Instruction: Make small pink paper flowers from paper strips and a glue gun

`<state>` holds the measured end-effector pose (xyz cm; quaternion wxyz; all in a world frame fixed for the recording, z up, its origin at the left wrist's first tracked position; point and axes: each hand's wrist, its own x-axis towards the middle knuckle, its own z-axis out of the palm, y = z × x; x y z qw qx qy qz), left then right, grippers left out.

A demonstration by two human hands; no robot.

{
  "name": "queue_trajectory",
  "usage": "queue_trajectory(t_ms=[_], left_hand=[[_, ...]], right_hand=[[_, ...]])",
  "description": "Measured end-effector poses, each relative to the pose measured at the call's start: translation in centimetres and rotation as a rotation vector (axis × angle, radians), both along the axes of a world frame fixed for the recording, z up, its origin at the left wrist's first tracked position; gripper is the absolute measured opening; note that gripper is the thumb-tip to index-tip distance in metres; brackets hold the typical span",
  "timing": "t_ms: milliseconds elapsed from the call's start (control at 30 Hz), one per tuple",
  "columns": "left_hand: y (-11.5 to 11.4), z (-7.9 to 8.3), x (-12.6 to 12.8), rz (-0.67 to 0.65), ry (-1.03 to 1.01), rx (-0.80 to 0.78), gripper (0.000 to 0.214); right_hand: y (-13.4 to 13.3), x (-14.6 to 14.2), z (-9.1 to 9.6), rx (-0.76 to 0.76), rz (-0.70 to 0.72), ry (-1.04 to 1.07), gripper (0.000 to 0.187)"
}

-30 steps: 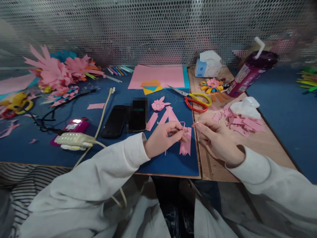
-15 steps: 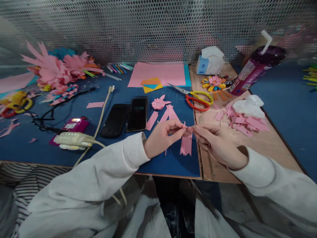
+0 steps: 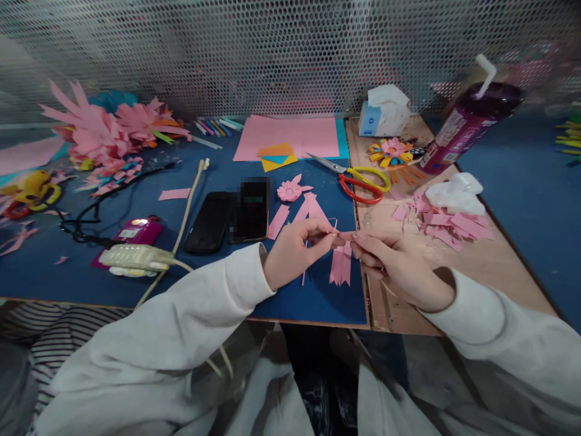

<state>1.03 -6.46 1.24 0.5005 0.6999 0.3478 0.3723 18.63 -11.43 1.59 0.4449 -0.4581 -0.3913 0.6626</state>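
Note:
Between both hands a narrow pink paper strip (image 3: 347, 236) is stretched. My left hand (image 3: 303, 251) pinches its left end between thumb and forefinger, with a thin loose bit curling up above the fingertips. My right hand (image 3: 397, 263) is closed on the other end, fingers bent beneath it. Just below lie pink paper ribbons with notched ends (image 3: 340, 266). Behind my left hand more pink strips (image 3: 313, 207) fan out beside a pink paper flower (image 3: 291, 189). The part of the strip inside my fingers is hidden.
Scissors with red and yellow handles (image 3: 361, 184) lie open behind my hands. Two phones (image 3: 206, 223) sit left, near a power strip (image 3: 134, 255) and cables. To the right are pink paper scraps (image 3: 447, 224), a tissue pack (image 3: 385, 115) and a purple bottle (image 3: 469, 127) with a straw.
Both hands stay almost in place. The pinched strip shows a little more length between my fingertips, and the loose bit by my left fingers has shifted slightly.

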Motion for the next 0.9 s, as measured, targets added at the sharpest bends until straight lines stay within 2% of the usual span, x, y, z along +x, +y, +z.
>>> queue_trajectory(t_ms=[200,567,900], left_hand=[[-0.12,0.39,-0.08,0.056,0.074,0.069,0.009],[-0.17,0.49,-0.07,0.071,0.066,0.026,0.009],[-0.33,0.85,0.06,0.087,0.008,-0.048,0.01]], right_hand=[[-0.04,-0.11,0.17,-0.025,0.023,-0.033,0.03],[0.0,-0.01,0.24,-0.074,0.027,-0.004,0.033],[0.01,0.04,0.31,-0.06,0.029,0.058,0.032]])
